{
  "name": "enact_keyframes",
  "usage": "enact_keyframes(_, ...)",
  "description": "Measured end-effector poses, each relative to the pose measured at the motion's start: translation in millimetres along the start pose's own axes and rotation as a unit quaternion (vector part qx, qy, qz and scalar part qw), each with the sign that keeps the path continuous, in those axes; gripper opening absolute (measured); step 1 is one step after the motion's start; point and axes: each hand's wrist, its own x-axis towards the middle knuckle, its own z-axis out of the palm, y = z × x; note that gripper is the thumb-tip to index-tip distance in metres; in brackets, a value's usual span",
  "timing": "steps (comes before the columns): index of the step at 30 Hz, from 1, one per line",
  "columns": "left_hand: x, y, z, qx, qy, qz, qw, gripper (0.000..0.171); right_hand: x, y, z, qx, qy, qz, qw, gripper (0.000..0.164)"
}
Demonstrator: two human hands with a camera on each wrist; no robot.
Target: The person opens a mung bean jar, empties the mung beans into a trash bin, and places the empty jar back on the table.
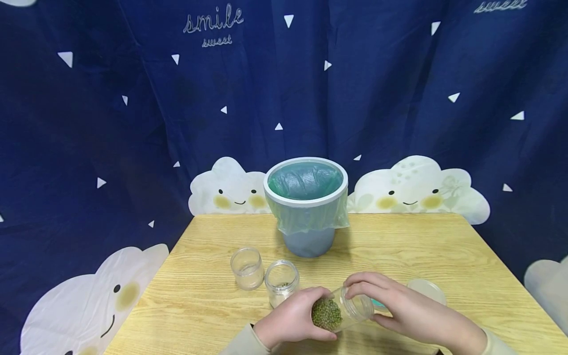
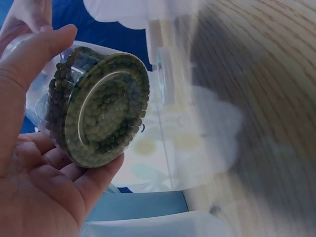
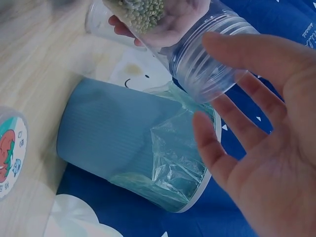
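A clear jar of green mung beans (image 1: 327,314) lies tilted on its side in my left hand (image 1: 293,315), which grips it round the bean-filled base. In the left wrist view the beans (image 2: 106,103) press against the jar's bottom. At the jar's threaded mouth end (image 3: 212,54), my right hand (image 1: 399,305) curves its thumb and fingers round from either side. Whether a clear lid covers that end cannot be told. Beside the left hand stands a clear jar with a little in its bottom (image 1: 282,281). Another clear jar (image 1: 247,268) stands behind it, to the left.
A blue-grey bin (image 1: 309,241) with a green liner bag stands at the table's back. Near the right hand lie a pale round lid (image 1: 427,290) and a printed lid (image 3: 10,153). The wooden table (image 1: 399,241) meets a dark blue curtain (image 1: 248,79).
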Motion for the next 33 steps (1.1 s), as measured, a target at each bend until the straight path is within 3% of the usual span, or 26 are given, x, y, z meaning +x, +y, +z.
enact_keyframes(7, 0.1, 0.7, -0.1, -0.005, -0.006, -0.005, 1.0, 0.065, 0.5, -9.3, 2.4, -0.084, 0.017, 0.084, 0.993, 0.077)
enact_keyframes(12, 0.5, 3.0, -1.2, -0.021, -0.005, -0.018, 0.9996, 0.066, 3.9, -13.7, 7.8, -0.094, 0.039, 0.162, 0.981, 0.066)
enact_keyframes(16, 0.5, 4.1, -2.0, -0.023, -0.005, -0.021, 0.9995, 0.066, 4.1, -14.3, 10.4, -0.093, 0.045, 0.199, 0.974, 0.063)
enact_keyframes(25, 0.2, 3.4, -1.5, -0.026, -0.007, -0.017, 0.9995, 0.066, 4.1, -12.6, 10.6, -0.057, 0.039, 0.204, 0.977, 0.054)
enact_keyframes(33, -0.3, 3.1, -1.9, -0.014, -0.007, -0.011, 0.9998, 0.064, 4.2, -10.7, 5.2, -0.067, 0.036, 0.131, 0.989, 0.063)
